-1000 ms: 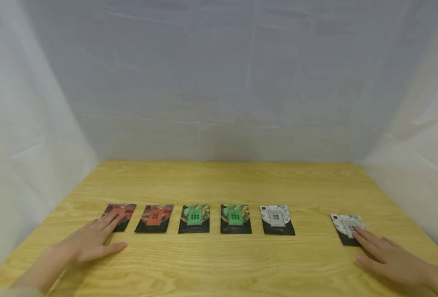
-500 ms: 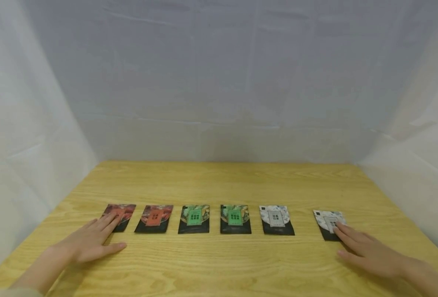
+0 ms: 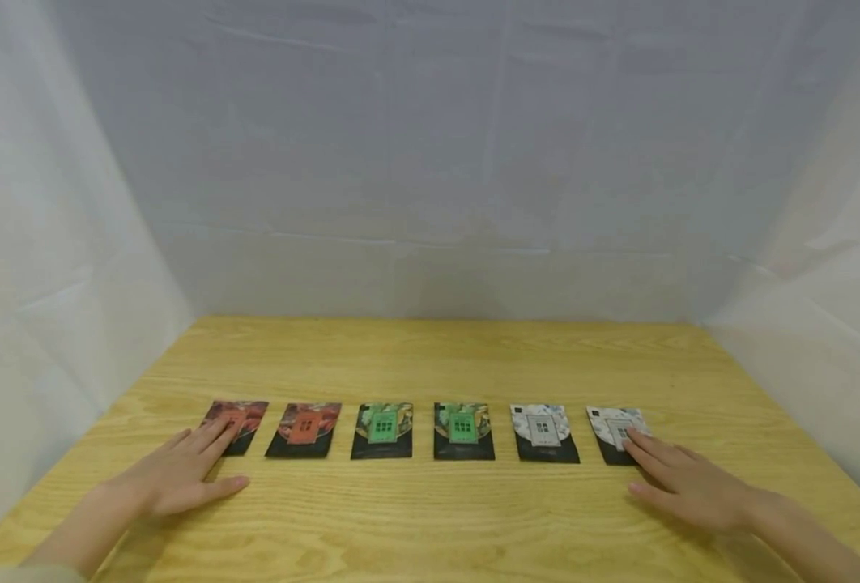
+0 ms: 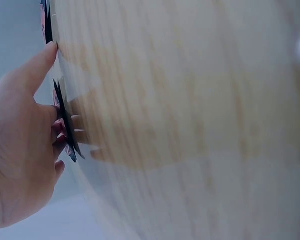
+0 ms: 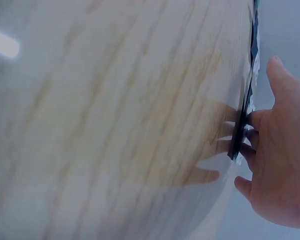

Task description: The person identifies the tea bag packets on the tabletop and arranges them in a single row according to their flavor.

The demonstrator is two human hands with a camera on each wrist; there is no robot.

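Note:
My left hand (image 3: pixel 182 474) rests its straight fingers on the leftmost red-and-black packet (image 3: pixel 251 417), which lies flat on the wooden table. On the far right, the straight fingers of my right hand (image 3: pixel 696 486) touch a white-and-black packet (image 3: pixel 605 425) and cover its lower right part. The left wrist view shows the red packet (image 4: pixel 65 122) edge-on under the fingertips. In the right wrist view the white packet (image 5: pixel 244 120) also appears edge-on, below the fingertips. Neither hand curls round its packet.
Between the hands, in one row, lie a second red packet (image 3: pixel 304 429), two green packets (image 3: pixel 382 431) (image 3: pixel 463 431) and another white packet (image 3: pixel 544 431). White sheeting (image 3: pixel 444 162) walls the table (image 3: pixel 430 518) at the back and both sides.
My right hand has slid the rightmost white packet leftward across the table, close beside the other white one. My left hand and the remaining packets stay in place.

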